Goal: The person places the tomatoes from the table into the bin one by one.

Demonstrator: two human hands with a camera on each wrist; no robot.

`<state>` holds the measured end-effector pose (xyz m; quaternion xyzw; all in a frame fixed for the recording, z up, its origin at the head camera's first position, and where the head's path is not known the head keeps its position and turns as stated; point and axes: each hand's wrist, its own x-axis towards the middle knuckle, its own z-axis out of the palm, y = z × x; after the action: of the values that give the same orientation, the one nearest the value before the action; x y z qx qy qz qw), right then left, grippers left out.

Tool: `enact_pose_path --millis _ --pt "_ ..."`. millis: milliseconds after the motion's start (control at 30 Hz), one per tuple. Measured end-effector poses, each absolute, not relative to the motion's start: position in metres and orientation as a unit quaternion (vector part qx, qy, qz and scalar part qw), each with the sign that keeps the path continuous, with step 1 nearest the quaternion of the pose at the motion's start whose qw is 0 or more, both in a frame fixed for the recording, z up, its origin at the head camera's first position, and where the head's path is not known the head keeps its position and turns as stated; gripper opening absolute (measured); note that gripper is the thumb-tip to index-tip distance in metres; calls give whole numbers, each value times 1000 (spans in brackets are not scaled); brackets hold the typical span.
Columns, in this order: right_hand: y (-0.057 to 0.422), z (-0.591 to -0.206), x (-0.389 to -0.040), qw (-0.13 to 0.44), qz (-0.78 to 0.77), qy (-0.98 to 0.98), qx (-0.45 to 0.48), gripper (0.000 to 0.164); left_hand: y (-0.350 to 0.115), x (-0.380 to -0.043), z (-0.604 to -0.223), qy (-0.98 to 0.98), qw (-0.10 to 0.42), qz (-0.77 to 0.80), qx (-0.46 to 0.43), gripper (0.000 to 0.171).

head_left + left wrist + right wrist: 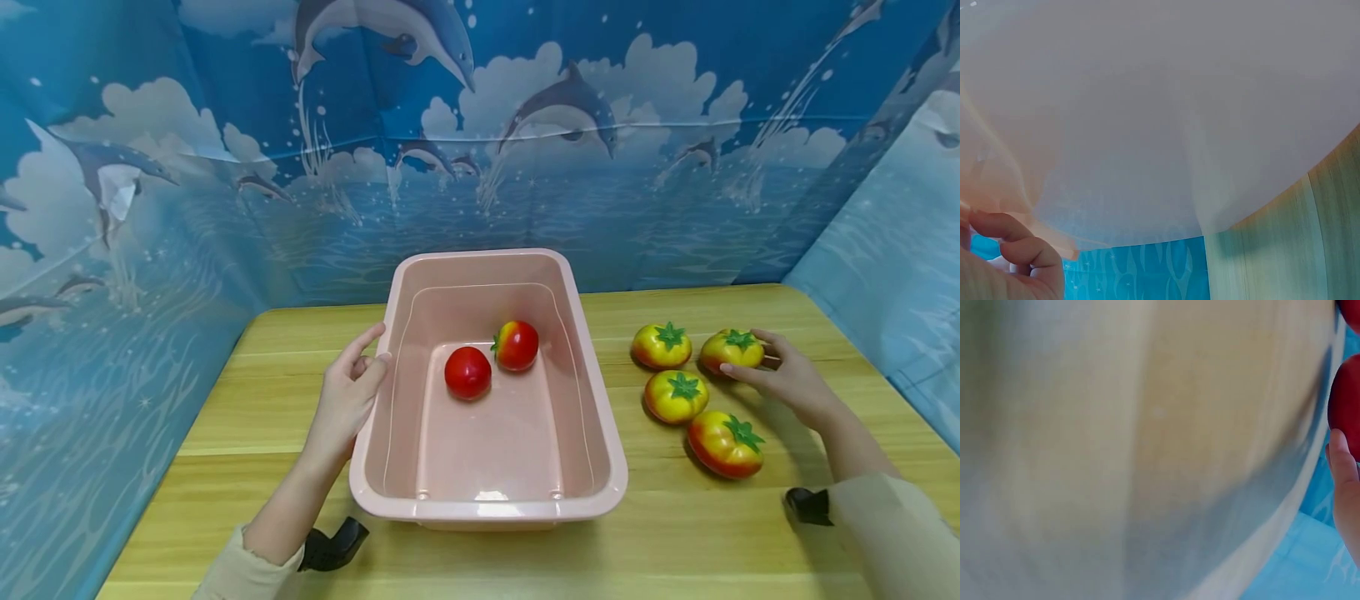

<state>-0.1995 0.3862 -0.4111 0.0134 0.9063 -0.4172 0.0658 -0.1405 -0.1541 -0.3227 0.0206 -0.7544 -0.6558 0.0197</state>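
Note:
A pink plastic basin point(487, 508) stands in the middle of the table. My left hand point(351, 396) grips its left rim, index finger stretched along the edge and the other fingers bent; in the left wrist view these fingers point(1029, 250) are at the rim. Inside lie a plain red tomato point(468, 372) and a red one with a yellow top point(516, 345). Over on the right, my right hand point(791, 379) holds a yellow-red tomato point(727, 350) with a green leafy top between thumb and fingers. From below, the right wrist view shows its red underside point(1346, 406).
Three more yellow-red tomatoes lie beside the held one: one at the back left point(662, 346), one in the middle point(677, 397) and one nearer the front point(725, 445). A blue dolphin-print cloth point(480, 192) walls the wooden table point(247, 417) at the back and sides.

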Motion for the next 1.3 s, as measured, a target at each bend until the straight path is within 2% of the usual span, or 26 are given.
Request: enact_pose_path --millis 567,1300 --pt "384 -373 -202 65 -427 902 -17 86 -154 -140 -323 -756 21 -654 21 44" --pt "333 -317 -199 80 -396 912 -72 81 -153 -140 -322 -753 19 -657 22 45"
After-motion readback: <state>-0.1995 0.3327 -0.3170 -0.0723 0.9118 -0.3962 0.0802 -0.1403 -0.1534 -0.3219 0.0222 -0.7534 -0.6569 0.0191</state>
